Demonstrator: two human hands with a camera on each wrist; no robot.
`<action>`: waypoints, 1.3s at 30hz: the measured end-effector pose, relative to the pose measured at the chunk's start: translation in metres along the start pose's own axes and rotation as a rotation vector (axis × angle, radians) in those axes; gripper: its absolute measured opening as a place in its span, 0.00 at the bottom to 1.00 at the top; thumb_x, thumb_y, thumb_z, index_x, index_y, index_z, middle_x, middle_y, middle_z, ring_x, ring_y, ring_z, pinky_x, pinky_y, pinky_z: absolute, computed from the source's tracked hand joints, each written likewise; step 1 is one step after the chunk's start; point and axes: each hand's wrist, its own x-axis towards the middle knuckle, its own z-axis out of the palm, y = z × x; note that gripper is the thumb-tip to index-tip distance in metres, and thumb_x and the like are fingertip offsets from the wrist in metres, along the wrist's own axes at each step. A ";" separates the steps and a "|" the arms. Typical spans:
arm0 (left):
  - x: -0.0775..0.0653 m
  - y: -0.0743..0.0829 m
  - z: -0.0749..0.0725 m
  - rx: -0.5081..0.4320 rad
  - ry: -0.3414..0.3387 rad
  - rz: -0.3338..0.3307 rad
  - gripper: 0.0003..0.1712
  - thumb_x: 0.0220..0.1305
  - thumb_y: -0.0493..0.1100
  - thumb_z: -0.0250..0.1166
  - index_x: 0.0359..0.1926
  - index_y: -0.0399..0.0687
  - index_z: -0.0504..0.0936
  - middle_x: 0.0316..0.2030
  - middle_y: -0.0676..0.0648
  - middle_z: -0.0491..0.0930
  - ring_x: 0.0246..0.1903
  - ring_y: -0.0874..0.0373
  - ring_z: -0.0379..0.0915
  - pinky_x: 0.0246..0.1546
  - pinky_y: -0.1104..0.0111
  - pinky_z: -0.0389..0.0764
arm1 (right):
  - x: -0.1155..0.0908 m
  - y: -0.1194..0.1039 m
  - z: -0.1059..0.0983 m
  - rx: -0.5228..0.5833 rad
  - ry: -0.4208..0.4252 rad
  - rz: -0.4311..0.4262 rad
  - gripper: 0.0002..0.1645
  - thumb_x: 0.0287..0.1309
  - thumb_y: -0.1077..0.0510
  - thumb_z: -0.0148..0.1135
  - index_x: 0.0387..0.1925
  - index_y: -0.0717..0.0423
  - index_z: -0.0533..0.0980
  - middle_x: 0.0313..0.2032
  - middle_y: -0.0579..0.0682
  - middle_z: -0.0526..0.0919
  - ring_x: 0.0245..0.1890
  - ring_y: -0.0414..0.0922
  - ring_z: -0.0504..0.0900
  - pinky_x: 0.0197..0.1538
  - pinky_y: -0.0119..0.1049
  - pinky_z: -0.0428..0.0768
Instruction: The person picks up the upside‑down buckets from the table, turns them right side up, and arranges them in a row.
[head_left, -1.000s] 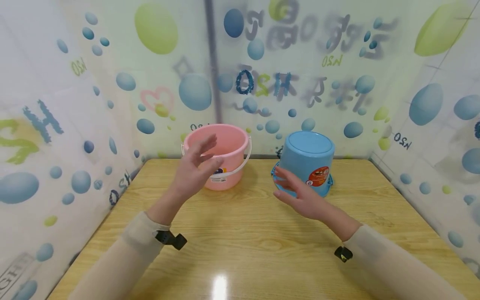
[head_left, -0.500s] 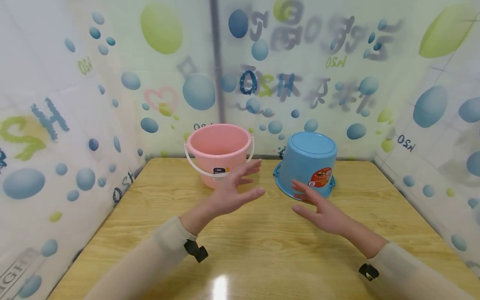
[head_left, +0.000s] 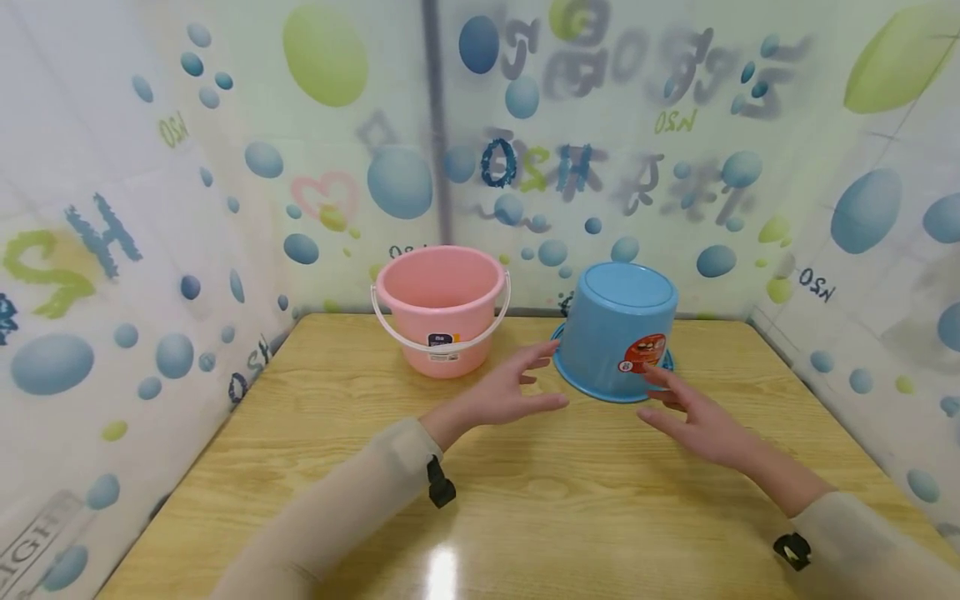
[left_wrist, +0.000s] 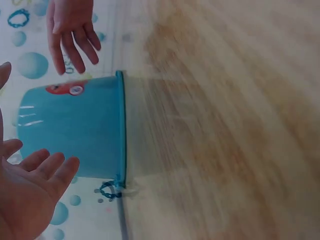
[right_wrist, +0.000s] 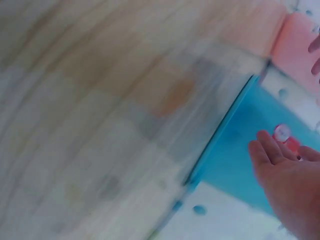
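A blue bucket (head_left: 611, 342) stands upside down at the back right of the table, its rim on the wood and a red label on its side. My left hand (head_left: 510, 392) is at its left front, fingers loosely spread and holding nothing. On the other side my right hand (head_left: 701, 421) hovers at the right front, fingertips overlapping the label's lower edge in the head view. Both palms face the bucket, as the left wrist view of the blue bucket (left_wrist: 75, 127) also shows. A pink bucket (head_left: 442, 333) stands upright to the left, its white handle hanging down in front.
The wooden table (head_left: 540, 517) runs back to a patterned curtain wall (head_left: 645, 217), with similar walls at left and right. Dark camera straps (head_left: 441, 483) sit on both wrists.
My left hand has moved right, from in front of the pink bucket to beside the blue one. My right hand has shifted right and slightly down. Both buckets stay in place.
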 end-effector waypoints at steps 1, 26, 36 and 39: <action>0.005 -0.003 0.001 0.004 -0.003 0.001 0.51 0.75 0.54 0.74 0.89 0.59 0.56 0.87 0.52 0.58 0.84 0.44 0.61 0.78 0.47 0.73 | -0.001 0.004 -0.003 -0.010 -0.002 0.023 0.47 0.84 0.47 0.60 0.87 0.62 0.50 0.82 0.72 0.60 0.75 0.77 0.71 0.69 0.75 0.77; 0.077 -0.053 0.014 0.082 -0.033 -0.185 0.66 0.70 0.63 0.75 0.91 0.69 0.37 0.90 0.51 0.43 0.89 0.46 0.42 0.87 0.45 0.53 | 0.042 0.059 -0.031 -0.081 -0.071 0.089 0.60 0.79 0.48 0.66 0.86 0.72 0.39 0.82 0.81 0.48 0.77 0.84 0.59 0.75 0.77 0.68; 0.077 -0.057 0.014 0.115 -0.083 -0.194 0.65 0.74 0.60 0.72 0.91 0.64 0.33 0.90 0.49 0.42 0.89 0.47 0.41 0.88 0.47 0.51 | 0.046 0.057 -0.028 -0.101 -0.083 0.114 0.64 0.76 0.46 0.69 0.87 0.70 0.37 0.83 0.81 0.48 0.79 0.84 0.56 0.75 0.77 0.66; 0.075 -0.057 0.014 0.118 -0.102 -0.169 0.65 0.74 0.57 0.72 0.91 0.63 0.32 0.91 0.49 0.40 0.90 0.49 0.39 0.88 0.49 0.50 | 0.044 0.056 -0.027 -0.094 -0.077 0.103 0.66 0.75 0.47 0.71 0.87 0.69 0.36 0.83 0.80 0.48 0.79 0.83 0.56 0.75 0.77 0.67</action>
